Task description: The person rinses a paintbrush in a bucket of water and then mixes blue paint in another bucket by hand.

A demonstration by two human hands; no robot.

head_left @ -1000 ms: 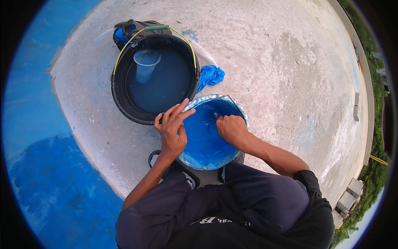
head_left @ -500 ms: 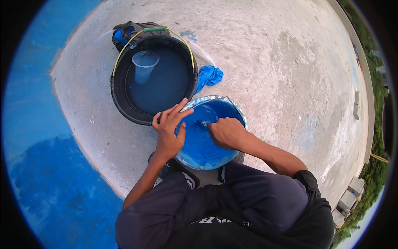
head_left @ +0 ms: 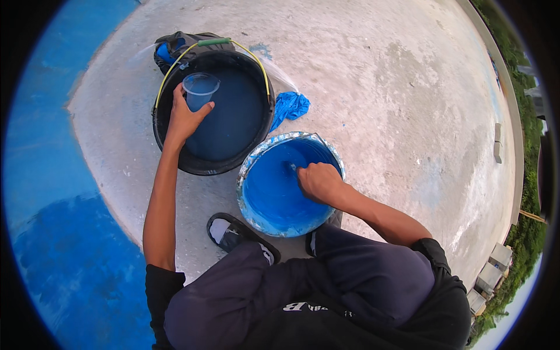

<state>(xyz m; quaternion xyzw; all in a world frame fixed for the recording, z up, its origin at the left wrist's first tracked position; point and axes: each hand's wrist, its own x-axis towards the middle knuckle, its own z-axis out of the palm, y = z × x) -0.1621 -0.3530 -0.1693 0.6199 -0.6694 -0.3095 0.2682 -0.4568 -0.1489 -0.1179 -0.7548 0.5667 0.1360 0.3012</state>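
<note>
My left hand (head_left: 185, 121) reaches into a black bucket (head_left: 168, 147) of dark, cloudy water, its thumb and fingers wrapped round a clear plastic cup (head_left: 201, 85). The cup stands upright, its rim above the water. In front of me a paint-crusted pail (head_left: 247, 207) holds blue paint (head_left: 268, 195). Over that paint my right hand (head_left: 322, 185) is closed round a blue-smeared tool (head_left: 291, 167); its lower end is in the paint, so its kind is hidden.
The black bucket has a yellow wire handle with a green grip (head_left: 214, 42). A dark bag (head_left: 169, 51) lies behind it, and a blue plastic bag (head_left: 290, 106) to its right. Blue-painted floor (head_left: 76, 262) spreads at left. My sandalled foot (head_left: 236, 236) is close to the pail.
My left hand has left the paint pail's rim and moved up and left to the cup, taking hold of it. My right hand stays in the pail with its tool, slightly shifted.
</note>
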